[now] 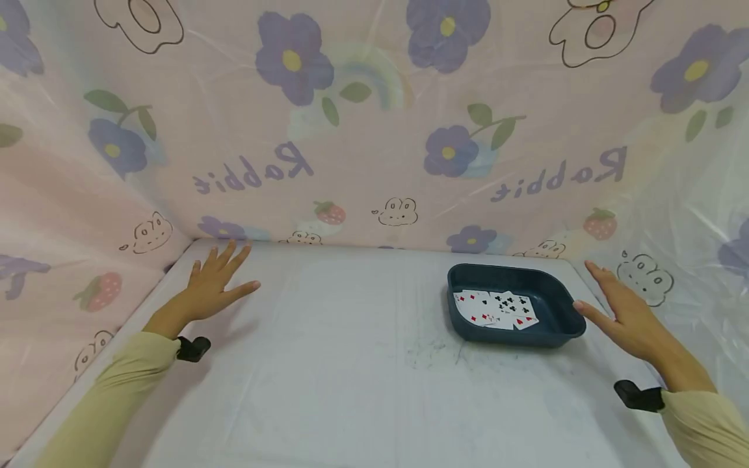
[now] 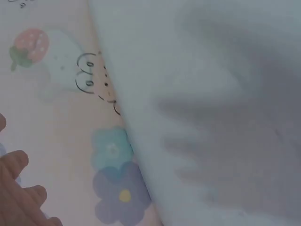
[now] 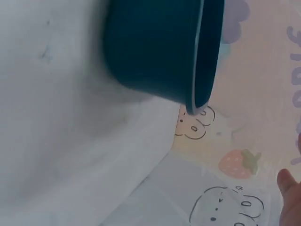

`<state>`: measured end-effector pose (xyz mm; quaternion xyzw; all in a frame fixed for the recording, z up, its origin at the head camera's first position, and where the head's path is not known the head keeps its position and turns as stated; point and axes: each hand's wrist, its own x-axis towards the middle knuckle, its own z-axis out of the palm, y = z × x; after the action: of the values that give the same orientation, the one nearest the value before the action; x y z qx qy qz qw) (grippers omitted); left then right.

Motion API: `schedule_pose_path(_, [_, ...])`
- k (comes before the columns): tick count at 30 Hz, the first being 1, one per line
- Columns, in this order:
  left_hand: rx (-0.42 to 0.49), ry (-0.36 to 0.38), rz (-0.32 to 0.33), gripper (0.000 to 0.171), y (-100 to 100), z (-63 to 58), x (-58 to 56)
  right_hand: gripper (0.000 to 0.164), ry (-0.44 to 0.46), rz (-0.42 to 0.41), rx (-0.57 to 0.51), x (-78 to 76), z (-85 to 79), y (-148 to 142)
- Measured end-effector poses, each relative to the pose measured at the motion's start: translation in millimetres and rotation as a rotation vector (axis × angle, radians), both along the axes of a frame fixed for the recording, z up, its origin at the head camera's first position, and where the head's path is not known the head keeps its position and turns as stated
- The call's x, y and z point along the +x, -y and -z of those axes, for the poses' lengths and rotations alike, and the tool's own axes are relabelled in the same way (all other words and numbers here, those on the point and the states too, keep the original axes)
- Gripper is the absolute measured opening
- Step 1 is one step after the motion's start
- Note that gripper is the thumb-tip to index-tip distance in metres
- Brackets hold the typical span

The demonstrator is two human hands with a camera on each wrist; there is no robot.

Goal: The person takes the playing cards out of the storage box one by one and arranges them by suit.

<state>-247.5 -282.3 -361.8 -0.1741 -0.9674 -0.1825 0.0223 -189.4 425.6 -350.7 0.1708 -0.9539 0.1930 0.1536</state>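
Observation:
A dark blue-green plastic basin (image 1: 515, 336) stands on the right part of the white table. Several playing cards (image 1: 494, 309) lie face up inside it, overlapping, toward its left end. My right hand (image 1: 626, 315) is at the basin's right side, fingers extended, its thumb tip overlapping the rim in the head view. Far to the left, my left hand (image 1: 210, 286) hovers over the table with its fingers spread and nothing in it. In the right wrist view the basin's outer wall (image 3: 150, 47) shows close up, with a fingertip (image 3: 286, 181) apart from it at the lower right.
The white tabletop (image 1: 328, 364) has dark smudges in front of the basin. A curtain (image 1: 363, 130) printed with flowers, rabbits and strawberries encloses the table at the back and both sides. Black wrist straps (image 1: 193, 349) sit at both sleeve cuffs.

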Motion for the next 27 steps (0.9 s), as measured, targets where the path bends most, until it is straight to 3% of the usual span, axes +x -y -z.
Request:
schedule_pose_path(13, [0.286,-0.047,0.120,0.075,-39.8,-8.8,-6.7,0.061,-0.121,0.046,-0.244,3.6,9.0,9.7])
schedule_pose_path(20, [0.367,-0.134,0.146,0.073,-71.4,-9.6,-14.0,0.056,-0.142,0.143,-0.356,5.0,10.4,20.5])
schedule_pose_path(27, [0.542,-0.170,0.160,0.061,-105.9,-11.6,-19.7,0.051,-0.154,0.220,-0.423,7.3,13.9,28.4])
